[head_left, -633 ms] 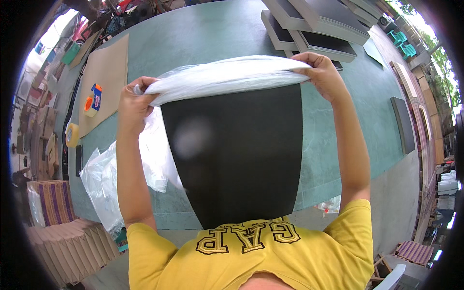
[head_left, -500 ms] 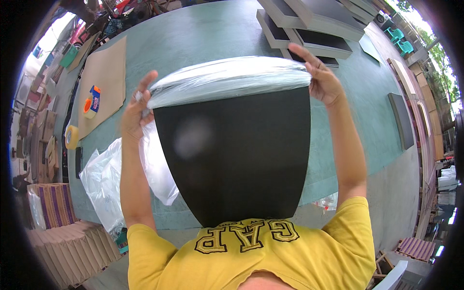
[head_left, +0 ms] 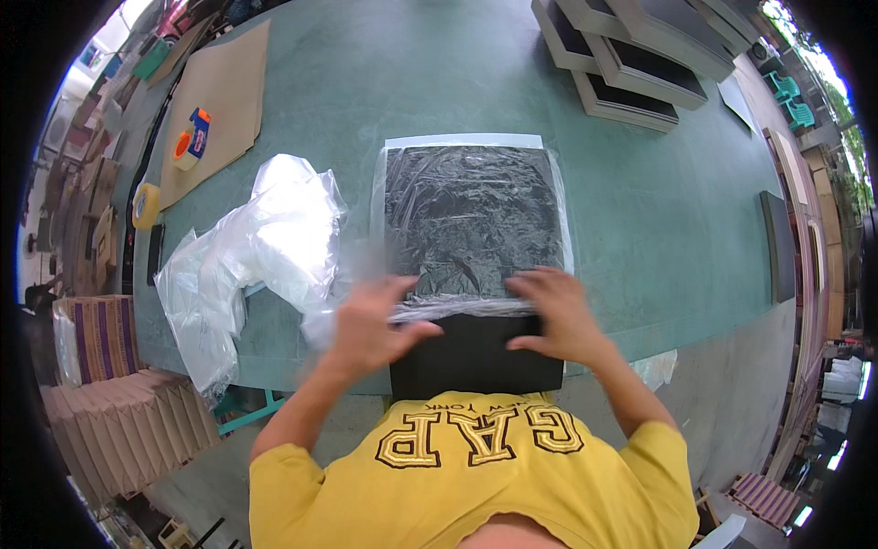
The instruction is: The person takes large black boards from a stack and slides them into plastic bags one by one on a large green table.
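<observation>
A black flat panel (head_left: pixel 476 357) lies on the table with its near end against my shirt. Its far part is inside a wrinkled clear plastic bag (head_left: pixel 471 220), whose bunched mouth crosses the panel between my hands. My left hand (head_left: pixel 370 320), partly smeared by motion, is at the left end of that mouth, thumb and fingers apart. At the right end, my right hand (head_left: pixel 562 316) has its fingers spread over the plastic and its thumb lower, over the bare black surface.
Loose clear plastic bags (head_left: pixel 265 247) lie left of the panel. Brown cardboard (head_left: pixel 219 110), a tape dispenser (head_left: pixel 192 142) and a tape roll (head_left: pixel 144 206) are farther left. Stacked dark panels (head_left: pixel 631 73) occupy the far right of the green table (head_left: pixel 677 229); another dark panel (head_left: pixel 777 247) sits at its right edge.
The panel and bag have come down from a raised, tilted position onto the table. Both hands have moved nearer to me and closer together, and the bag now covers more of the panel.
</observation>
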{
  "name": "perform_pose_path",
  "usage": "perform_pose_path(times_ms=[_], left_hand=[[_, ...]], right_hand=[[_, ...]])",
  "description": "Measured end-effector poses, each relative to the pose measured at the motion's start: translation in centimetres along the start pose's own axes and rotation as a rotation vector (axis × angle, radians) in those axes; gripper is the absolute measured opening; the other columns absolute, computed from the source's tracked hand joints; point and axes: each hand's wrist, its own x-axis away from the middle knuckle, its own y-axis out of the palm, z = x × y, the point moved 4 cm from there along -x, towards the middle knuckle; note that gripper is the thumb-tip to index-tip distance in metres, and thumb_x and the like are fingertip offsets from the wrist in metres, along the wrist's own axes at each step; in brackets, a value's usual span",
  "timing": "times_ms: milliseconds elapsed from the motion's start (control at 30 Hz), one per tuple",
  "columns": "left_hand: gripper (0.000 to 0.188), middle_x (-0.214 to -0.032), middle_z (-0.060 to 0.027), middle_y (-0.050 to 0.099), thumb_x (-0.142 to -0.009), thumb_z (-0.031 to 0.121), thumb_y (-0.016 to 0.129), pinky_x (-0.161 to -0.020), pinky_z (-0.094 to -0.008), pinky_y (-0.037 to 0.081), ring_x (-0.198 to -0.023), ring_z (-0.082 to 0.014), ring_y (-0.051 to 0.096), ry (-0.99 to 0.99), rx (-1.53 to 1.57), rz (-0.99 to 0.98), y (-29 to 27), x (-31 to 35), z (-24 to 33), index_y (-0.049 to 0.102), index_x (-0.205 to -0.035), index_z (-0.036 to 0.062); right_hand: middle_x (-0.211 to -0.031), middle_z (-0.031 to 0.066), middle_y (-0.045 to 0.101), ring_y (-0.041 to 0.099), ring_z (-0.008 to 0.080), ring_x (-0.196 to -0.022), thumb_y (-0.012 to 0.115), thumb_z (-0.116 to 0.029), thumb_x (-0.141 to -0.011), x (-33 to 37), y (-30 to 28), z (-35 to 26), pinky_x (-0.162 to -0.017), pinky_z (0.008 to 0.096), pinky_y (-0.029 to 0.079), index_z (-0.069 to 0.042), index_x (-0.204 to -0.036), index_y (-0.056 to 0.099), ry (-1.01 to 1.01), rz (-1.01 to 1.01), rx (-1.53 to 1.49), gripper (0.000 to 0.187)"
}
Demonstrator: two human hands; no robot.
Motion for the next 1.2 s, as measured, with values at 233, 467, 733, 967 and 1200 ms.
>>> perform_pose_path(times_ms=[233,467,733,967,1200], left_hand=[[0.02,-0.075,-0.0153,0.057,-0.07,0.009,0.061,-0.061,-0.04,0.045,-0.073,-0.0339,0.056,0.063,0.106,-0.169,5.5,-3.4,-1.3,0.048,-0.085,0.0059],[0.029,-0.081,-0.0167,0.054,-0.07,0.0,0.05,-0.058,-0.0436,0.045,-0.068,-0.036,0.056,-0.052,-0.236,0.192,1.1,2.9,-4.8,0.046,-0.097,0.0068],[0.02,-0.077,-0.0159,0.052,-0.069,-0.004,0.044,-0.055,-0.0414,0.043,-0.062,-0.0356,0.052,-0.133,0.13,0.129,3.3,14.1,-3.2,0.049,-0.087,0.0033],[0.015,-0.064,-0.0075,0.053,-0.072,-0.002,0.044,-0.047,-0.0263,0.04,-0.052,-0.0125,0.051,-0.607,0.603,-0.024,3.6,17.9,-1.7,0.058,-0.073,0.0005],[0.024,-0.066,-0.0062,0.054,-0.066,-0.007,0.05,-0.047,-0.0251,0.042,-0.055,-0.0128,0.053,0.311,0.626,0.003,-1.4,8.6,8.3,0.061,-0.085,0.0031]], right_hand=[[-0.096,0.0096,0.051,0.055,0.0291,-0.077,0.054,-0.004,-0.069,-3.0,3.5,1.5,-0.061,0.0368,0.045,-0.007,-0.09,0.052,-0.132,-0.012,-0.05,0.021],[-0.085,0.0094,0.049,0.055,0.0238,-0.066,0.05,0.014,-0.056,3.7,-0.7,4.0,-0.057,0.0317,0.045,-0.006,-0.097,0.052,0.306,0.262,-0.074,0.045],[-0.078,0.0104,0.051,0.053,0.0242,-0.063,0.053,0.008,-0.06,14.3,3.8,0.8,-0.056,0.0309,0.042,-0.002,-0.087,0.049,0.468,0.176,-0.238,0.029],[-0.109,0.0141,0.046,0.043,0.0311,-0.104,0.073,-0.019,-0.057,16.1,-0.3,-4.9,-0.085,0.0428,0.035,-0.009,-0.097,0.053,0.453,0.331,0.089,0.046],[-0.127,0.017,0.04,0.036,0.032,-0.119,0.057,0.004,-0.06,6.7,1.7,-7.6,-0.094,0.0395,0.033,-0.009,-0.121,0.045,-0.046,0.196,-0.021,0.063]])
